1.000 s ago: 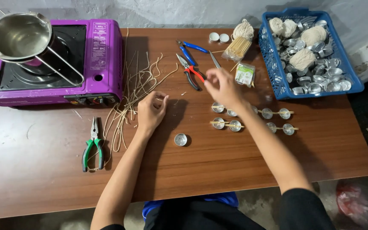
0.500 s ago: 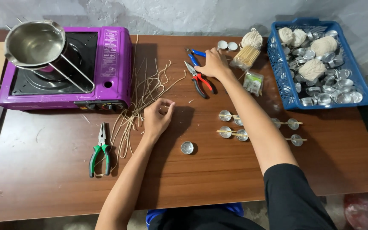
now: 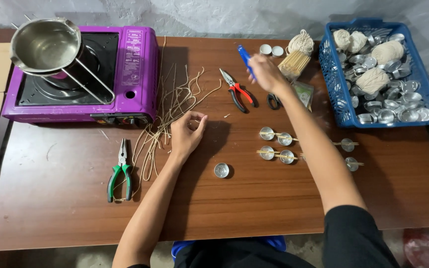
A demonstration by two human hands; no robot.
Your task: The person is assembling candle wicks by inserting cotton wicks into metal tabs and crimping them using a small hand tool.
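Right hand [image 3: 265, 72] is lifted over the far side of the wooden table [image 3: 274, 208], fingers closed round the blue-handled scissors [image 3: 245, 58]; one blue handle sticks out past the knuckles, and a dark loop [image 3: 273, 101] shows just under the wrist. Red-handled pliers [image 3: 238, 91] lie just left of that hand, a bundle of thin wooden sticks [image 3: 294, 61] just right.

Left hand [image 3: 186, 134] rests on the table, fingers loosely curled, thumb and forefinger pinched at a wick strand; whether it actually grips it, cannot tell. Loose wick strands [image 3: 167, 114] spread beside it. One small metal cup [image 3: 221, 170] sits near the left forearm. Green-handled pliers [image 3: 120, 169] lie further left. Purple portable stove [image 3: 83, 79] carries a steel pot [image 3: 43, 45].
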